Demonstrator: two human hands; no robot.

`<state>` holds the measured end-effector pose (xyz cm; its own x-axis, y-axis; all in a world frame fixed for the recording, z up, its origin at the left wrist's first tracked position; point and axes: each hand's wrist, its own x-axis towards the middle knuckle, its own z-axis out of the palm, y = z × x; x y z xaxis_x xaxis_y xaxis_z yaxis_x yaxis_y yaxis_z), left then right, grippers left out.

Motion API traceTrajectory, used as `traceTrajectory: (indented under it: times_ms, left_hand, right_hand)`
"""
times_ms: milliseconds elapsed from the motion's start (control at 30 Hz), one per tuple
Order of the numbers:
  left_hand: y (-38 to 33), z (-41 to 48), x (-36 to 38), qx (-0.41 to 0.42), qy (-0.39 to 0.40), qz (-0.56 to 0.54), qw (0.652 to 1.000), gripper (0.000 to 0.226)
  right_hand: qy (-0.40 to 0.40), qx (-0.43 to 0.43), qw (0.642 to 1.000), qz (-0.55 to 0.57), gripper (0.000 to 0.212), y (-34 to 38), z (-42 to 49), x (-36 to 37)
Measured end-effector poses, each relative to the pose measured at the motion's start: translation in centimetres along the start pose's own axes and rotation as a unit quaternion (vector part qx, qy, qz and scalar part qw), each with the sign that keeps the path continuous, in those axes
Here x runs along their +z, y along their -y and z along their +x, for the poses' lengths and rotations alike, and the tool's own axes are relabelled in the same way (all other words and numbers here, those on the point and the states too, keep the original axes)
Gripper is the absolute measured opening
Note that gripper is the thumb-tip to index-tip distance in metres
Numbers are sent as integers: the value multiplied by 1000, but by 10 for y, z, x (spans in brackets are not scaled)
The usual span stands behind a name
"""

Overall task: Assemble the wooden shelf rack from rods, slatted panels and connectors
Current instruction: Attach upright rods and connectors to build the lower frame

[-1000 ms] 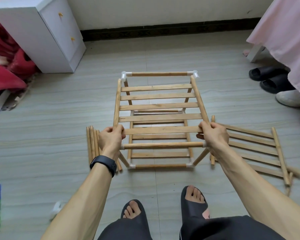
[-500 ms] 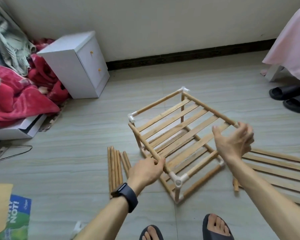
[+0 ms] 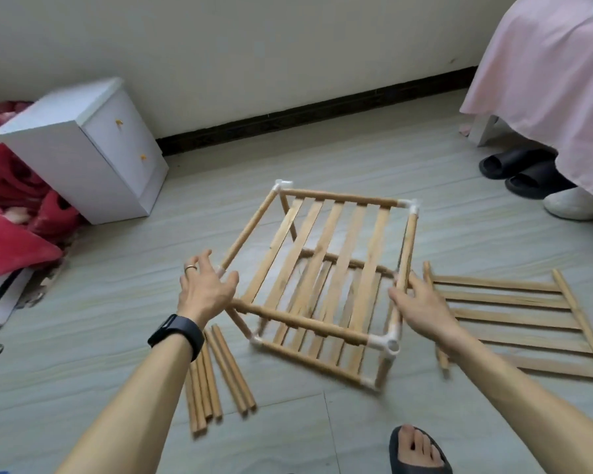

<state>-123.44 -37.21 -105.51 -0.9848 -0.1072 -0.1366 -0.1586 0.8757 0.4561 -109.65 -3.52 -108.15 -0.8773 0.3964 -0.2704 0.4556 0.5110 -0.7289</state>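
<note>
Both hands, left (image 3: 206, 290) and right (image 3: 421, 307), spread open beside rack (image 3: 305, 321), slats (image 3: 374, 254) pointing wallward.

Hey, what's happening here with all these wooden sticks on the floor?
A person is building a wooden shelf rack on the floor. Its two slatted tiers are already joined by white connectors. The left hand is open at the rack's near left corner, and the right hand rests its fingers against the right side rod. Loose rods lie by the left arm; a spare slatted panel lies right.
</note>
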Motion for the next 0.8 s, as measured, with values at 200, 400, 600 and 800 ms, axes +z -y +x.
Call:
traceTrajectory:
  times_ms: [200,400,600,800]
  left_hand:
    - [-14,-60,41,-57,130,-165,976,26]
    - [-29,-124,72,-87,143,-309,936,24]
    - [-26,-145,74,-57,139,-281,948,12]
    - [-25,-159,72,-48,175,-333,925,33]
  right_hand:
    - [-211,16,974,-77,52,1,38,-32]
    - [-179,-45,955,232,44,11,-72,42]
    - [189,129,898,376,34,28,-107,86]
    - [141,143,876,439,27,33,-109,77]
